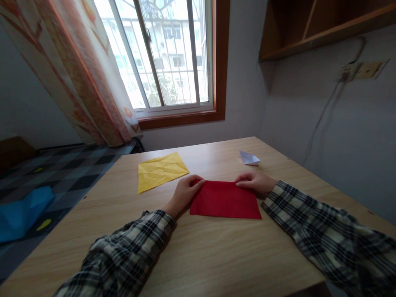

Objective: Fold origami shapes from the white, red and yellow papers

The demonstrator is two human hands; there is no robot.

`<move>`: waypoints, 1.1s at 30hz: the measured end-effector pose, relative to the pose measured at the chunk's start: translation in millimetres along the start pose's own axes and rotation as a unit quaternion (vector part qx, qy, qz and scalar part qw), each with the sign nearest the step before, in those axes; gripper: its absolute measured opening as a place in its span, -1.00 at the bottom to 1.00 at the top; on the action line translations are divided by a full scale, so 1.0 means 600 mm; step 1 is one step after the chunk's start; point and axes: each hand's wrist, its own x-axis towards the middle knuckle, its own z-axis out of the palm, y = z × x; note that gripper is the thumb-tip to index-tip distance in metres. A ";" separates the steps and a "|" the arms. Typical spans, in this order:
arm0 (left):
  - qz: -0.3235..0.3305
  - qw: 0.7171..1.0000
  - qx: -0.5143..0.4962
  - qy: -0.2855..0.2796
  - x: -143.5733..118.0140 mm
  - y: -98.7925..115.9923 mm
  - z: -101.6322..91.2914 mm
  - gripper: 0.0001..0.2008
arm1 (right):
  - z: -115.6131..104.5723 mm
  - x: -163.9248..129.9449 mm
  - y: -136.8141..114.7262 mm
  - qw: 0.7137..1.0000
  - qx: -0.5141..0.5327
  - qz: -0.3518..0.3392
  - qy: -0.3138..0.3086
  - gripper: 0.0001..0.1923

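A red sheet of paper (225, 201), folded into a rectangle, lies flat on the wooden table (198, 255). My left hand (185, 193) presses its fingertips on the sheet's far left corner. On the far right corner rests my right hand (255, 182), fingers pinching the far edge. Both arms wear plaid sleeves. A creased yellow sheet (161, 170) lies flat to the left, apart from my hands. Beyond my right hand sits a small white folded paper shape (249, 158).
The table stands against a grey wall on the right, with a window (167, 53) and patterned curtain (83, 70) behind. A bed with checked cover and blue pillow (21, 212) lies to the left. A wooden shelf (324, 24) hangs above right.
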 end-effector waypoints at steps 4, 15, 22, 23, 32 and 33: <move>0.007 1.000 0.011 -0.015 0.000 0.007 0.007 -0.77 | 0.026 -0.002 -0.029 0.960 -0.263 -0.084 0.046 -0.76; 0.029 0.997 0.009 -0.071 -0.003 0.023 0.025 -0.76 | 0.116 0.014 -0.037 0.932 -0.318 -0.123 0.121 -0.74; -0.025 0.998 -0.031 -0.046 0.002 0.024 0.021 -0.72 | 0.106 0.009 -0.027 0.935 -0.306 -0.118 0.132 -0.72; -0.034 0.998 -0.039 -0.042 0.003 0.025 0.021 -0.72 | 0.105 0.008 -0.027 0.936 -0.305 -0.116 0.134 -0.72; -0.054 0.996 -0.070 -0.023 0.005 0.024 0.018 -0.66 | 0.088 0.000 -0.024 0.921 -0.354 -0.089 0.134 -0.65; -0.058 0.995 -0.076 -0.022 0.005 0.023 0.018 -0.65 | 0.085 -0.001 -0.023 0.917 -0.366 -0.086 0.134 -0.64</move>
